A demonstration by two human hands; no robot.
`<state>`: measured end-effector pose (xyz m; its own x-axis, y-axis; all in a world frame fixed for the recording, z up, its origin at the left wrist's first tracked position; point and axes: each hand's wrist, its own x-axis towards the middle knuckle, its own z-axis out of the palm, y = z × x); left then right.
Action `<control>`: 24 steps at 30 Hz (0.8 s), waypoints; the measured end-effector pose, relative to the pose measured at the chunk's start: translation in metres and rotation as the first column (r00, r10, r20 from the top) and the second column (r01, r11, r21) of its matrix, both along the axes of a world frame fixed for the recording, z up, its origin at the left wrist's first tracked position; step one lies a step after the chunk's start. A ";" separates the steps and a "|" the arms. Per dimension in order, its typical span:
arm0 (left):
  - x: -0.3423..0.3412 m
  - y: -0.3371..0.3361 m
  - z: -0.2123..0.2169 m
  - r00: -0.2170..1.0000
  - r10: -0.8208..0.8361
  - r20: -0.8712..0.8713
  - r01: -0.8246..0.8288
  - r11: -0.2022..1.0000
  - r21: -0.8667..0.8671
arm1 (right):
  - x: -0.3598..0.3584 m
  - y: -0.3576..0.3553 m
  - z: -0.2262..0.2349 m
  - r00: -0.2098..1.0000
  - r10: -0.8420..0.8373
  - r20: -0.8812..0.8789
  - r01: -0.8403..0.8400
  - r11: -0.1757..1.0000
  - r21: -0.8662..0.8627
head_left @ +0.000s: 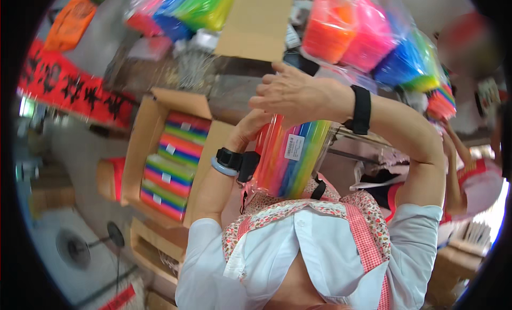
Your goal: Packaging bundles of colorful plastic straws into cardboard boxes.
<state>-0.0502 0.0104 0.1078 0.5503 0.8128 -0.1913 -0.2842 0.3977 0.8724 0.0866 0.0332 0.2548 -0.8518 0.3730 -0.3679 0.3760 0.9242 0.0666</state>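
Observation:
A clear-wrapped pack of rainbow-coloured plastic pieces (314, 150), with a white label on its front, stands upright against my apron. My left hand (252, 126) is closed round its upper left edge; the fingertips are partly hidden behind my other hand. Across the top of the pack reaches my right hand (301, 94), its fingers bent and pointing left; what they grip, if anything, is hidden. Left of my left forearm, an open cardboard box (137, 150) holds several similar labelled rainbow packs (173, 147).
Bags of single-coloured pieces (200, 8) lie at the back left, and more bags (330, 30) at the back right. A cardboard flap (255, 24) rises between them. A fan (74, 249) stands at lower left. Another person (469, 187) is at the right.

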 end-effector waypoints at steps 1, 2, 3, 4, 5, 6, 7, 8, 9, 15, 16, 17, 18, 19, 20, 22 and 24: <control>-0.009 -0.006 -0.005 0.997 0.034 0.066 -0.034 0.999 -0.009 | 0.000 0.000 -0.004 0.964 0.089 -0.251 -0.076 0.995 0.063; -0.017 -0.010 -0.007 0.989 0.067 0.134 -0.066 0.998 -0.012 | 0.001 0.002 -0.004 0.859 0.180 -0.479 -0.130 0.982 0.134; -0.025 -0.013 -0.007 0.974 0.104 0.202 -0.104 0.995 -0.011 | 0.004 0.003 -0.004 0.844 0.231 -0.484 -0.189 0.973 0.136; -0.032 -0.021 -0.008 0.966 0.169 0.197 -0.169 0.985 -0.013 | 0.010 0.000 -0.003 0.750 0.085 -0.656 -0.020 0.994 0.106; -0.040 -0.036 -0.009 0.951 0.250 0.184 -0.240 0.968 -0.074 | 0.013 -0.003 -0.006 0.605 -0.050 -0.794 0.114 0.993 0.024; -0.046 -0.051 -0.009 0.927 0.334 0.170 -0.314 0.940 -0.135 | 0.026 -0.009 -0.035 0.361 -0.297 -0.884 0.107 0.955 -0.277; -0.047 -0.061 -0.009 0.897 0.413 0.158 -0.382 0.904 -0.194 | 0.037 -0.019 -0.073 0.129 -0.560 -0.819 0.027 0.827 -0.561; -0.049 -0.068 -0.013 0.853 0.500 0.147 -0.470 0.860 -0.197 | 0.032 -0.034 -0.100 0.123 -0.782 -0.612 -0.157 0.593 -0.790; -0.050 -0.072 -0.020 0.843 0.524 0.123 -0.496 0.845 -0.198 | 0.031 -0.052 -0.119 0.175 -0.927 -0.333 -0.289 0.275 -0.917; -0.077 -0.140 -0.042 0.453 0.849 0.273 -0.811 0.519 -0.269 | -0.031 -0.068 -0.162 0.444 -0.873 0.201 -0.266 -0.342 -0.901; -0.077 -0.148 -0.034 0.436 0.854 0.283 -0.819 0.507 -0.270 | -0.038 -0.067 -0.168 0.458 -0.867 0.197 -0.254 -0.340 -0.905; -0.077 -0.156 -0.022 0.368 0.866 0.339 -0.778 0.487 -0.398 | -0.043 -0.066 -0.180 0.470 -0.856 0.217 -0.213 -0.349 -0.913; -0.076 -0.164 -0.014 0.290 0.879 0.378 -0.723 0.460 -0.515 | -0.051 -0.068 -0.190 0.488 -0.839 0.240 -0.175 -0.363 -0.915; -0.070 -0.171 -0.020 0.277 0.882 0.380 -0.730 0.451 -0.514 | -0.061 -0.067 -0.195 0.501 -0.825 0.262 -0.137 -0.375 -0.917; -0.063 -0.178 -0.031 0.233 0.959 0.158 -0.871 0.279 -0.405 | -0.072 -0.065 -0.192 0.513 -0.818 0.261 -0.129 -0.374 -0.918; -0.072 -0.176 -0.054 0.128 0.990 -0.063 -0.962 0.109 -0.249 | -0.097 -0.066 -0.188 0.574 -0.779 0.253 -0.057 -0.347 -0.936; -0.096 -0.164 -0.078 -0.006 0.996 -0.093 -0.967 -0.029 -0.254 | -0.130 -0.062 -0.197 0.600 -0.760 0.250 -0.022 -0.327 -0.945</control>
